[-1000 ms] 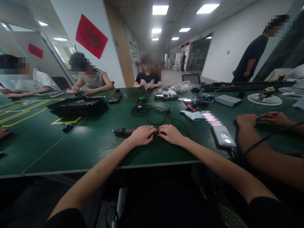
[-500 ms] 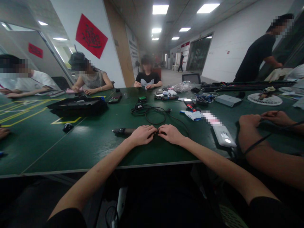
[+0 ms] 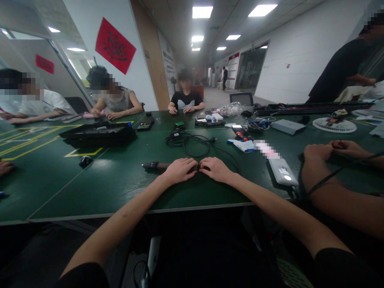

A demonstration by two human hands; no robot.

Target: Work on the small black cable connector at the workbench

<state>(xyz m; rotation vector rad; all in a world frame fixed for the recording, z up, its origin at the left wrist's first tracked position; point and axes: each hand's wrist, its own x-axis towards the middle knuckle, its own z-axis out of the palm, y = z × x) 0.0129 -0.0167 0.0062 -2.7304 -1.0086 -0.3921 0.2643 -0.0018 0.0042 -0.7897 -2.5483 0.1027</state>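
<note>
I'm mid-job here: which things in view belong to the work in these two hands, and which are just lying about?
In the work:
- tool, in left hand
- dark piece, by right hand; details hidden
- adapter, perhaps; link unclear

Seemingly just lying about:
- black tray
- packet
- white device
- fan grille

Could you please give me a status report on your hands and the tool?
Left hand holding dark cylindrical tool. Right hand by left fingertips, exact grip unclear. Looped black cable beyond both hands.
</note>
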